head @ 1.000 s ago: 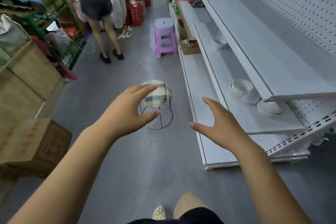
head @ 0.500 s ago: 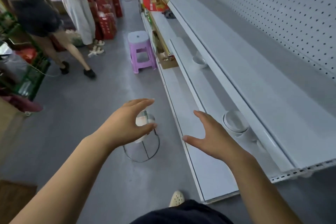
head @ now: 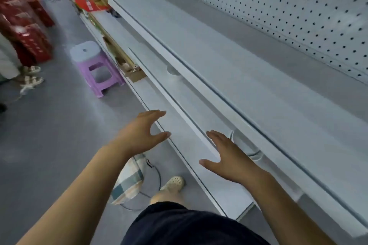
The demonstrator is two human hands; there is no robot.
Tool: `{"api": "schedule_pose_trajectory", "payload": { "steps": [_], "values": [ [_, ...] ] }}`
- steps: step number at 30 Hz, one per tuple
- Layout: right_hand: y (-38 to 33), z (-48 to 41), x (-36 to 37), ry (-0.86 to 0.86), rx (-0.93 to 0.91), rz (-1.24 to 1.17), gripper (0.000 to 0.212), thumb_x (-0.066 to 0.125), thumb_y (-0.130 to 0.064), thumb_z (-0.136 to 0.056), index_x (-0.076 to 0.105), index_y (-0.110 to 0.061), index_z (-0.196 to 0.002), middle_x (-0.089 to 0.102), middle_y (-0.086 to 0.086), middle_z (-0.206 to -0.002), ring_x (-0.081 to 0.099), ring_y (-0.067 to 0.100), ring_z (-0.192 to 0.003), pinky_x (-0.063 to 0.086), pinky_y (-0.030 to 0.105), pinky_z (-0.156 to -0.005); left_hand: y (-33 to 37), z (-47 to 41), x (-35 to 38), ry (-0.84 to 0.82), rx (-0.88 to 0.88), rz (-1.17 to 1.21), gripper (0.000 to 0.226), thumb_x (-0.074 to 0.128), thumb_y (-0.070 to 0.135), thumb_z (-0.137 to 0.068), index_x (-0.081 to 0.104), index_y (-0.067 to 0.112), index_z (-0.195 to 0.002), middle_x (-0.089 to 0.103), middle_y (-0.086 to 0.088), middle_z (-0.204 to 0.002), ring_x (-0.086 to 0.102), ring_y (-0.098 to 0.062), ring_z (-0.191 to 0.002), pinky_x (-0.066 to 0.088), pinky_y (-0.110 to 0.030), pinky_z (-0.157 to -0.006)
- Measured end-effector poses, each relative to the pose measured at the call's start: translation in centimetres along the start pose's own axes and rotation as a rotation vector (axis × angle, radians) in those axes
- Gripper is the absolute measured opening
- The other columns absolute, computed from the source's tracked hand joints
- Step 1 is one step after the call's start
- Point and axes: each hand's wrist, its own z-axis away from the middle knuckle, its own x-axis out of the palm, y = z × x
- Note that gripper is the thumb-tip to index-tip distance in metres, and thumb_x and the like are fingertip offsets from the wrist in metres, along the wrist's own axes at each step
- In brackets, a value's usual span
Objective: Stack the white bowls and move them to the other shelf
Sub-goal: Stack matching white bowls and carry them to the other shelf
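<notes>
A white bowl (head: 246, 145) sits on the middle shelf (head: 201, 117), mostly hidden under the edge of the upper shelf (head: 249, 77). Farther along that middle shelf a second white bowl (head: 173, 70) peeks out. My right hand (head: 229, 157) hovers with fingers spread just left of the near bowl, not touching it. Out over the front edge of the lowest shelf (head: 191, 151), my left hand (head: 142, 132) is held with thumb and fingers apart. Both hands hold nothing.
A purple plastic stool (head: 95, 65) stands in the aisle ahead. A wire stand with a checked cloth (head: 129, 181) is by my feet. Red boxes (head: 23, 22) are stacked at the left. A cardboard box (head: 133, 71) sits under the shelves. Pegboard (head: 288, 10) backs the shelving.
The view has swung up and right toward the shelves; I have stepped closer. Both hands have moved toward the shelf, the right one now beside the near bowl.
</notes>
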Motion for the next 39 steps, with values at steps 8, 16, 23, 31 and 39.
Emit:
{"api": "schedule_pose_trajectory", "payload": {
  "steps": [8,16,23,31,39],
  "values": [
    [-0.5,-8.9,2.4,0.195,0.271,-0.194,0.094,0.064,-0.056,-0.094,0.008,-0.029,-0.164,0.009,-0.009,-0.171,0.016,0.012,-0.155,0.025,0.032,-0.123,-4.2,-15.9,1.0,-0.256,0.296,-0.152,0.075,0.063,0.058,-0.092,0.035,0.031,-0.157,0.038,0.006,-0.161,0.032,-0.015,-0.149,0.027,-0.033,-0.122],
    [0.7,-12.4,8.0,0.572,0.519,-0.362,0.087,0.063,-0.054,-0.095,0.016,-0.028,-0.163,0.022,-0.008,-0.168,0.025,0.012,-0.153,0.027,0.028,-0.121,-3.6,-23.6,8.6,-0.417,0.625,-0.221,0.072,0.061,0.056,-0.095,0.038,0.026,-0.156,0.035,0.006,-0.164,0.030,-0.015,-0.151,0.024,-0.032,-0.121],
    [2.5,-9.3,16.1,1.069,0.687,-0.372,0.077,0.067,-0.044,-0.096,0.027,-0.028,-0.160,0.038,-0.009,-0.161,0.038,0.008,-0.145,0.027,0.015,-0.112,-0.2,-25.8,19.3,-0.357,0.973,-0.214,0.069,0.052,0.059,-0.098,0.046,0.016,-0.152,0.039,-0.007,-0.161,0.035,-0.027,-0.149,0.025,-0.044,-0.124],
    [6.2,-10.5,19.6,1.510,0.743,-0.172,0.058,0.066,-0.035,-0.099,0.048,-0.014,-0.149,0.050,0.003,-0.151,0.044,0.018,-0.141,0.039,0.021,-0.113,-1.2,-26.7,25.2,-0.115,1.183,-0.083,0.068,0.042,0.061,-0.100,0.056,0.009,-0.142,0.056,-0.013,-0.147,0.052,-0.033,-0.134,0.040,-0.049,-0.114],
    [8.2,-14.3,16.6,1.800,0.766,0.128,0.043,0.055,-0.036,-0.105,0.056,-0.016,-0.143,0.060,0.005,-0.138,0.051,0.021,-0.133,0.037,0.019,-0.106,-1.7,-26.5,25.2,-0.113,1.147,0.051,0.067,0.026,0.062,-0.103,0.041,0.021,-0.154,0.048,-0.004,-0.155,0.040,-0.025,-0.144,0.031,-0.041,-0.119]
  ]
}}
